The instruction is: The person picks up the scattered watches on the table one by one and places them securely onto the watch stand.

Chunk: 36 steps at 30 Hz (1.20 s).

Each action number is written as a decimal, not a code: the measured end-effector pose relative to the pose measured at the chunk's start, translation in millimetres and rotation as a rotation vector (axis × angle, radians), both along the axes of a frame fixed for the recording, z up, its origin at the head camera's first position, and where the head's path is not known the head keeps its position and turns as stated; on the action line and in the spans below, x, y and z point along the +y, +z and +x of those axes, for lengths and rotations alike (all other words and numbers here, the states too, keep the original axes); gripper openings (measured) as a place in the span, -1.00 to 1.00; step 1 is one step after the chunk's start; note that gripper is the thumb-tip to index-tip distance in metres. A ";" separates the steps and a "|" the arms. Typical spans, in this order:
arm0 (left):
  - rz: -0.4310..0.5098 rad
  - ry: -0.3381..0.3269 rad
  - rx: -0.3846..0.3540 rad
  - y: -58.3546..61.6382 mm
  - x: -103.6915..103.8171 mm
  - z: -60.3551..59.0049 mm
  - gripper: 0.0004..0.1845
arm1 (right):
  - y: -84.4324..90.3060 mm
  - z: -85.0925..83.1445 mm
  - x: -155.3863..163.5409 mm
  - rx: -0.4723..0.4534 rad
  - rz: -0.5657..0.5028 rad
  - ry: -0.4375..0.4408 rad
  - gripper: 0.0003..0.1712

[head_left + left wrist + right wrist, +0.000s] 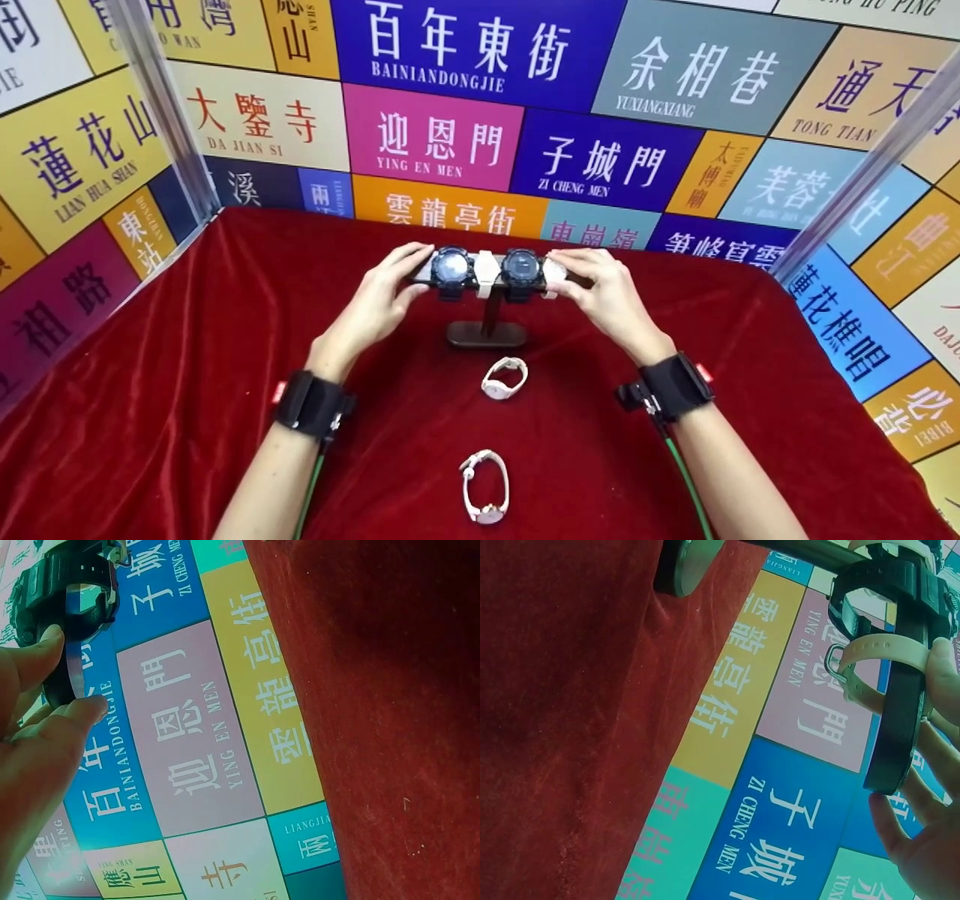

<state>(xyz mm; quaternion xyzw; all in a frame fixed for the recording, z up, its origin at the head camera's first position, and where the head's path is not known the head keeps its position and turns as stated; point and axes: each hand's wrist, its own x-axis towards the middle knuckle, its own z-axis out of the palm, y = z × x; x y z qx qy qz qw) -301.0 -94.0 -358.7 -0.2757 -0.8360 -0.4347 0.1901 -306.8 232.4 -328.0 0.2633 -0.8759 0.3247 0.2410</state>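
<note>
In the head view, a dark T-shaped watch stand [487, 330] stood on the red velvet cloth [187, 360], and both hands were at the two ends of its crossbar. The left hand [382, 300] had its fingers curled around the left end, touching a black digital watch [452, 268]. The right hand [604, 289] held the right end, with its fingers around a pale watch [553, 271]. Between the hands, a white strap watch [487, 271] and a second black watch [522, 268] also sat on the bar. Nearer to the person than the hands, a white watch [504, 377] lay on the cloth just in front of the stand base, and another white watch [485, 486] lay further back, between the forearms.

In the left wrist view, the thumb and fingers [45, 652] of the left hand pinched the strap of the black watch [67, 592].

In the right wrist view, the fingers [945, 682] of the right hand were touching a beige strap [877, 649] and a hanging black strap [900, 712]; whether they gripped them I cannot tell from here. The stand base [686, 562] was far from the hand, on the cloth.
</note>
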 end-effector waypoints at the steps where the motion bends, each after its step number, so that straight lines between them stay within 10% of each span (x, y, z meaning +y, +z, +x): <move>1: -0.003 0.001 -0.003 0.1 0.1 0.1 -0.47 | 0.1 0.4 -0.1 -0.007 -0.002 -0.005 -0.49; 16: -0.212 0.085 -0.079 26.2 3.2 21.0 -0.37 | 20.5 29.8 -2.9 -0.038 0.080 -0.045 -0.24; 27: -0.247 -0.038 0.125 69.4 19.6 84.6 -0.24 | 44.7 80.9 -23.2 0.237 0.140 0.132 -0.20; 36: -0.280 -0.203 0.507 80.6 37.1 131.2 -0.21 | 32.1 102.4 -40.5 0.355 0.375 0.336 -0.28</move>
